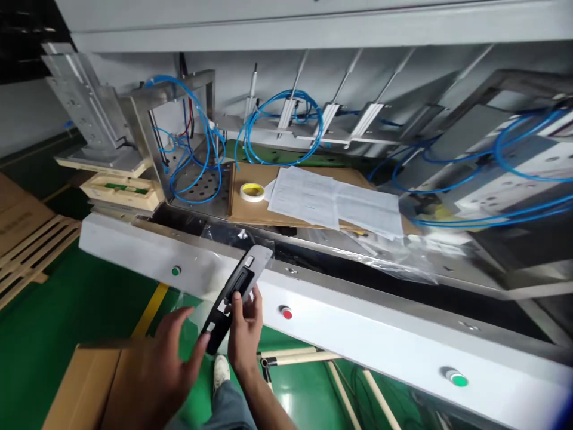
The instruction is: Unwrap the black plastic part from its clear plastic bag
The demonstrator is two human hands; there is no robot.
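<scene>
Your right hand gripped a long, narrow black-and-grey part near its lower end, with the fingers closed around its right edge and the thumb laid on its face. The part rose slantwise, up and to the right, so that its grey upper end lay against the near rail of the white machine frame. Your left hand was open, with the fingers spread and slightly curled; its fingertips lay against the lower left edge of the part, and it held nothing of its own. A clear plastic bag hung just behind and to the left of the part, though whether either hand touched it could not be told. On the near rail sat a small green button to the left of the part, a red button just to its right, and a larger green button far to the right. A brown cardboard box stood under your left hand. Farther back, a cardboard sheet carried a roll of tape and several printed papers. Blue air hoses looped behind them and along the right side of the machine. A wooden pallet lay on the green floor at the far left.
</scene>
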